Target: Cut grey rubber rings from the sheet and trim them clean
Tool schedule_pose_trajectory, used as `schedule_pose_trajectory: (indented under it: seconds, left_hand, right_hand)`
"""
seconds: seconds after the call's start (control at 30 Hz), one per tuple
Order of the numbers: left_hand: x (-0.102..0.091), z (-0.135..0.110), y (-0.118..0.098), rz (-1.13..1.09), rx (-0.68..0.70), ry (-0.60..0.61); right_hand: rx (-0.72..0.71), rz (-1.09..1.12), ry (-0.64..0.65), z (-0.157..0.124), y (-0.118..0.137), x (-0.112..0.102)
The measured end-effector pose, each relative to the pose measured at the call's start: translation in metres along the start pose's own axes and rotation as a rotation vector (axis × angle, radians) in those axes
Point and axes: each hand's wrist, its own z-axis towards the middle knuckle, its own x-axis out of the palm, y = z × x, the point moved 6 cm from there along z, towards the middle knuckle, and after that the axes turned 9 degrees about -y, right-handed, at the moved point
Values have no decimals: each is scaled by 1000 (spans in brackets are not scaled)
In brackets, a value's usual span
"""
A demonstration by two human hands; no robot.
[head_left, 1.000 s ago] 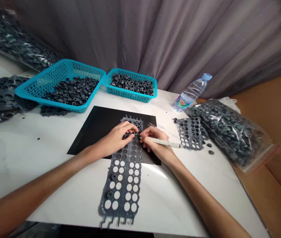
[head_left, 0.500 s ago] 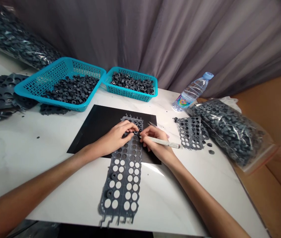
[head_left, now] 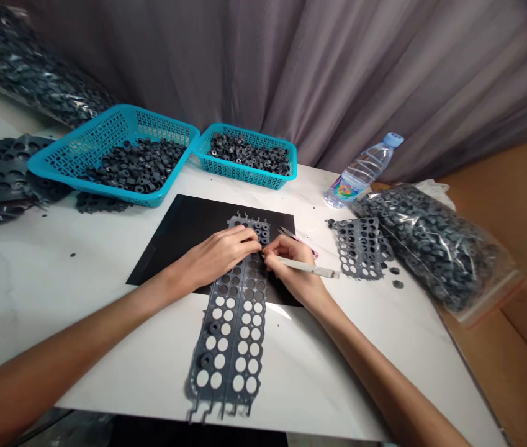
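A dark rubber sheet (head_left: 233,347) with rows of round holes lies lengthwise before me, its far end on a black mat (head_left: 165,248). Small rubber rings (head_left: 206,360) still sit in some holes. My left hand (head_left: 226,251) rests over the sheet's far part, thumb and fingertips pinched together; what they hold is hidden. My right hand (head_left: 293,264) is closed on a pen-like tool with a pale handle (head_left: 307,267), its tip hidden at the left fingertips. Scissors with pink handles (head_left: 303,244) lie just behind my right hand.
Two blue baskets (head_left: 161,197) (head_left: 244,177) hold many dark rubber pieces. Right are a water bottle (head_left: 360,171), a smaller holed sheet (head_left: 359,248) and a bag of rubber pieces (head_left: 440,248). Holed scraps (head_left: 7,174) and another large bag (head_left: 35,74) lie left.
My left thumb and fingertips have closed together beside the tool, covering the ring that showed there. My right hand has shifted very slightly, and more of the scissors shows.
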Motion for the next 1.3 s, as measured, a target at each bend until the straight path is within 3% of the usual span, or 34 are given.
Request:
schedule_pose_trajectory:
  seconds: [0.27, 0.43, 0.5, 0.63, 0.83, 1.3]
  left_hand:
    - [3, 1, 4, -95, -62, -88]
    - [-1, 4, 15, -293, -360, -233]
    - [0, 5, 18, -323, -415, -256]
    - [2, 5, 18, -357, -336, -173]
    - [6, -3, 19, -306, -247, -80]
    - [11, -7, 19, -268, -241, -65]
  right_hand:
    - [-134, -199, 34, -4, 10, 3]
    - [-131, -219, 12, -5, 7, 3]
    - [-125, -218, 11, -5, 7, 4]
    - [-80, -170, 10, -5, 6, 3]
    - [53, 104, -2, -5, 3, 1]
    - [49, 99, -2, -5, 1, 2]
